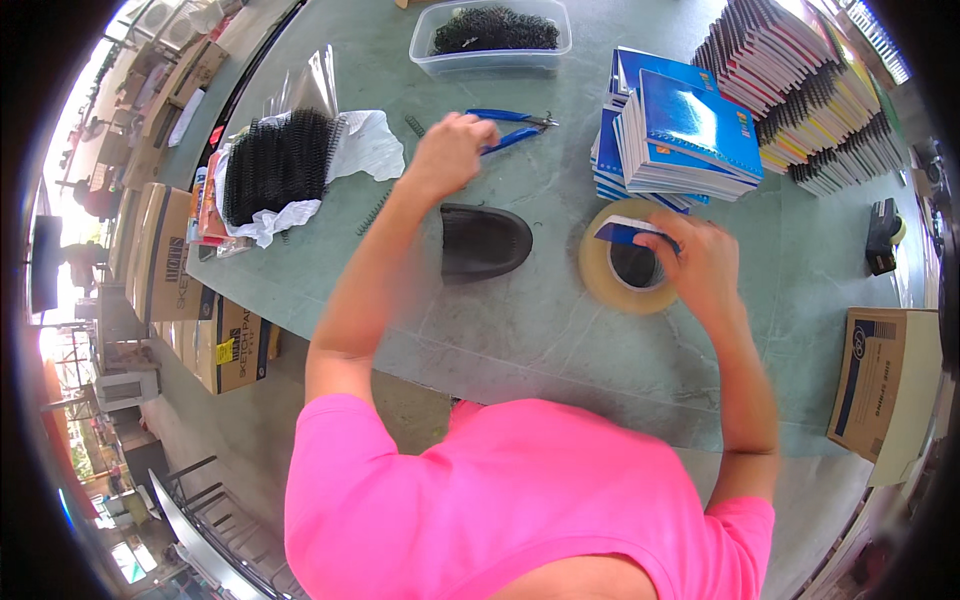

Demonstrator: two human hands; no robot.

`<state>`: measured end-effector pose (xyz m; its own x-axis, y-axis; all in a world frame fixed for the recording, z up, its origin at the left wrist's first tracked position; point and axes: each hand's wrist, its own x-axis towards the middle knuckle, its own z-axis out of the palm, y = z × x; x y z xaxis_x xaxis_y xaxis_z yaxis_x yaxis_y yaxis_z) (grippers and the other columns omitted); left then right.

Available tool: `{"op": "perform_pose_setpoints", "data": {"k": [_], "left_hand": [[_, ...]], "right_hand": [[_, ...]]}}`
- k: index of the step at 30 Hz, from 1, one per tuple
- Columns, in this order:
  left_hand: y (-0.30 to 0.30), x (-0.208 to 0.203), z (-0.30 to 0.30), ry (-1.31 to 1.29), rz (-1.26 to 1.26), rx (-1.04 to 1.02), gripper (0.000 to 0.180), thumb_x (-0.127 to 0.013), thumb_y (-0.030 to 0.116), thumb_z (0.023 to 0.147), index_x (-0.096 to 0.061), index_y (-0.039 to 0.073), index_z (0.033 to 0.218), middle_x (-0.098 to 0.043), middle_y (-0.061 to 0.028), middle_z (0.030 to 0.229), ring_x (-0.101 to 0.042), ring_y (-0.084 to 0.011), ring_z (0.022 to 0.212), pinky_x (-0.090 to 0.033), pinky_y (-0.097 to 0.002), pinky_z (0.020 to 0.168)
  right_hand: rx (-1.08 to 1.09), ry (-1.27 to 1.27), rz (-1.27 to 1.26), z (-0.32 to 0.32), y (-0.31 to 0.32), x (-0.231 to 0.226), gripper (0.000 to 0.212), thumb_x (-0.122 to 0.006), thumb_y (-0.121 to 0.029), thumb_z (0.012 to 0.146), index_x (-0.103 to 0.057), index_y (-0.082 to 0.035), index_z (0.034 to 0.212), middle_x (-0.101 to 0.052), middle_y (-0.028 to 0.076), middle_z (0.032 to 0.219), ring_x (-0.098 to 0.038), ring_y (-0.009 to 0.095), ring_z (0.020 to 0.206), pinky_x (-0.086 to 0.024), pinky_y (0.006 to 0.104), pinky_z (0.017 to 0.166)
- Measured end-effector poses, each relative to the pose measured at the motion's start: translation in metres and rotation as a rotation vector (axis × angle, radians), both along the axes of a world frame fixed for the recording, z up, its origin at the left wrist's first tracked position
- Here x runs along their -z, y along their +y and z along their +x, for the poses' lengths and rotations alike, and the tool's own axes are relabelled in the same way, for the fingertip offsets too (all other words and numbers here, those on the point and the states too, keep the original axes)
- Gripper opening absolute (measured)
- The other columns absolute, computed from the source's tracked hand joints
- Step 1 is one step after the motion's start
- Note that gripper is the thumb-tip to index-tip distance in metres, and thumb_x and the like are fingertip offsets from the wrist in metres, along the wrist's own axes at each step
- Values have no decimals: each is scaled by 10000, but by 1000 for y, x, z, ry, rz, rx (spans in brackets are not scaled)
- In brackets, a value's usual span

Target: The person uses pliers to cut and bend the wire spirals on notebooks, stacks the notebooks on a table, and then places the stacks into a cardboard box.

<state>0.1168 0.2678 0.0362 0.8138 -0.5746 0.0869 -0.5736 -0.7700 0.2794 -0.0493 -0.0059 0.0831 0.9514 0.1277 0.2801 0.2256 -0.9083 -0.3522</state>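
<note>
My left hand (458, 150) is closed at the blue-handled pliers (515, 137), its fingers by the handles. The plier jaws point right. My right hand (700, 262) pinches a thin blue-and-white notebook (622, 234), held nearly edge-on above a wide roll of clear tape (603, 280). Between my hands lies a black object (487, 243), rounded at its right end. Black binding coils (278, 165) lie bunched on white paper at the left, and a loose coil (374, 212) rests near my left forearm.
Blue notebooks (700, 125) are stacked beyond the tape. Taller stacks of coil-bound books (770, 60) stand at the far right. A clear plastic tub (490, 62) holds black coils at the back. A tape dispenser (882, 237) and a cardboard box (870, 380) are at the right.
</note>
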Motion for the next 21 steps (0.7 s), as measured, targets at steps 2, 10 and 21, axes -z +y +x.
{"op": "perform_pose_setpoints", "data": {"k": [2,10,21], "left_hand": [[16,-4,-7,-19,341,-33,128,-575,31,750,-621,92,853,-612,-111,965,-515,-293,1090,-391,-400,938],[35,-24,-13,-616,-422,59,260,-570,-42,798,-553,62,1036,-571,-117,918,-554,-303,928,-441,-376,833],[-59,-35,-122,201,-706,138,161,-617,161,869,-645,24,950,-626,-105,798,-582,-173,681,-456,-262,633]], "right_hand": [[11,-41,1,-1,-1,2,170,-652,-290,785,-643,-132,846,-631,75,692,-610,294,643,-451,398,573],[55,61,-86,6,4,-10,175,-634,-297,801,-641,-139,875,-639,79,727,-618,289,672,-460,409,573],[-73,-210,172,12,7,5,176,-625,-255,815,-664,-144,946,-669,60,820,-632,259,741,-480,371,633]]}}
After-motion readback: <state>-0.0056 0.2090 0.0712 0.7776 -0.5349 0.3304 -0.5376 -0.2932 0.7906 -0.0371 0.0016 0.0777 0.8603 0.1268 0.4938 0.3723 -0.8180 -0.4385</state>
